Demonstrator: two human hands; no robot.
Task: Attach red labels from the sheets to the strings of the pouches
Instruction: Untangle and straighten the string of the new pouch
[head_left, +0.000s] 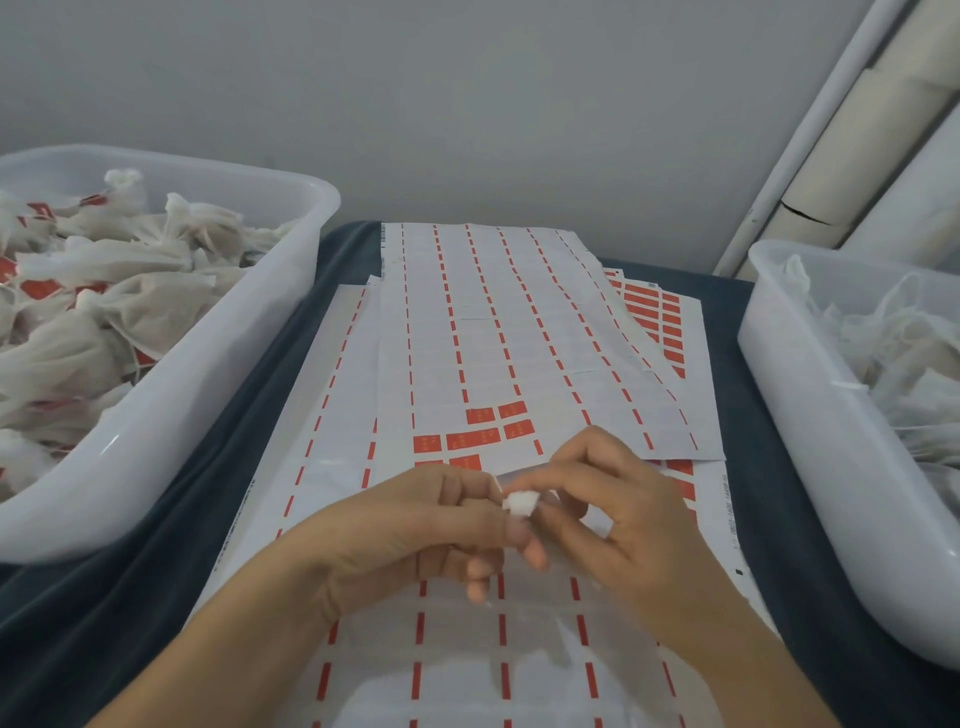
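Just in front of the few red labels (472, 439) left on the top sheet (519, 332), the left hand (415, 525) and right hand (613, 514) together pinch a small white piece (519, 503); fingers hide most of it, so whether it is a label or pouch string cannot be told.

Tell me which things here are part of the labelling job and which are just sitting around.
Part of the job:
- left hand and right hand, pinching a small white piece
- label sheets with remaining red labels
- left bin of labelled pouches
- right bin of pouches showing no red

Just lying about:
- dark cloth
- rolled tubes against the wall
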